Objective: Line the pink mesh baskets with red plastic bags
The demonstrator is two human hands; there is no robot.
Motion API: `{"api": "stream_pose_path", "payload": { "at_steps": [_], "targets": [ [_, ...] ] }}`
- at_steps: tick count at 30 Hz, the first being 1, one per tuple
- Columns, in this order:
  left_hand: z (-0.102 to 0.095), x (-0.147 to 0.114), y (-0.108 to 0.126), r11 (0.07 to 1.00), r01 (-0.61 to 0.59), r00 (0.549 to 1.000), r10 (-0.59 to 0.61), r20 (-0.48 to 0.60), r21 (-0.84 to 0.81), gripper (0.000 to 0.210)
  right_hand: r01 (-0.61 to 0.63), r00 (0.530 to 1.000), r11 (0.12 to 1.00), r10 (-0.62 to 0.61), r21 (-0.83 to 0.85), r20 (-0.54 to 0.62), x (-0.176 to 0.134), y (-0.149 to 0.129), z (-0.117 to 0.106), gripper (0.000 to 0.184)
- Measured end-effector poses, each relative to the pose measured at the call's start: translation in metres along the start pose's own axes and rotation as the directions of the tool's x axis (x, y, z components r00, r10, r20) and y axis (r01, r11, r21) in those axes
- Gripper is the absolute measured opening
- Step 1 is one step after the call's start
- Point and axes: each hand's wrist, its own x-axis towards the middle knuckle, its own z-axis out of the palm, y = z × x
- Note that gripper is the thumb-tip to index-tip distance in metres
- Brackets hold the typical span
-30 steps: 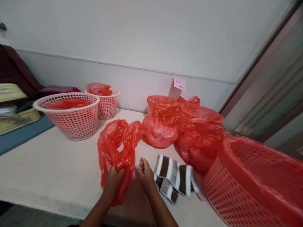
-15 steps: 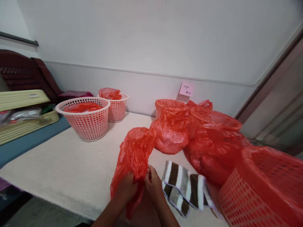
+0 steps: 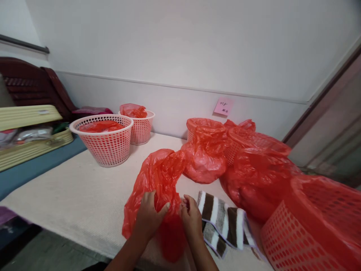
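A crumpled red plastic bag (image 3: 158, 177) lies on the white table near its front edge. My left hand (image 3: 149, 216) grips the bag's near part, thumb and fingers pinching the film. Close beside it, my right hand (image 3: 191, 216) holds the same bag's edge with the fingers curled in. Just right of my right hand lies a folded brown-and-white striped towel (image 3: 222, 222), touching or nearly touching that hand.
Two pink perforated baskets lined in red plastic stand at the back left (image 3: 105, 145) (image 3: 139, 126). More red-bagged baskets (image 3: 254, 165) crowd the right, with a large one (image 3: 307, 233) at the front right. A pink note (image 3: 223, 106) hangs on the wall. Yellow boxes (image 3: 28, 131) sit at the left.
Both hands have shifted on the red bag, spreading its lower part wider and lower toward the table edge. The view has panned a little; the towel has not moved.
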Motion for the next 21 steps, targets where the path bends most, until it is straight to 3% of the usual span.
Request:
{"api": "stream_pose_path", "payload": {
  "at_steps": [3, 8, 11, 15, 21],
  "targets": [
    [-0.007, 0.001, 0.001, 0.994, -0.086, 0.992, 0.08, -0.098, -0.062, 0.045, -0.019, 0.999, 1.0, 0.02, 0.022, -0.035, 0.002, -0.003, -0.003, 0.04],
    [-0.018, -0.001, 0.005, 0.958, -0.227, 0.962, 0.193, -0.194, -0.173, 0.018, -0.033, 0.998, 0.998, 0.036, 0.044, -0.061, 0.004, -0.012, -0.01, 0.04],
    [-0.015, -0.009, 0.01, 0.93, -0.281, 0.954, 0.245, -0.173, -0.235, 0.024, -0.013, 0.993, 0.999, 0.018, 0.04, -0.118, 0.005, -0.017, -0.013, 0.038],
    [0.003, -0.021, 0.022, 0.91, -0.275, 0.961, 0.257, -0.099, -0.311, 0.03, 0.022, 0.986, 0.999, -0.016, 0.03, -0.165, 0.002, -0.028, -0.014, 0.034],
    [0.034, -0.037, 0.055, 0.888, -0.168, 0.983, 0.182, -0.008, -0.428, 0.026, 0.035, 0.996, 0.999, -0.034, 0.009, -0.079, -0.009, -0.04, -0.013, 0.031]
  ]
}}
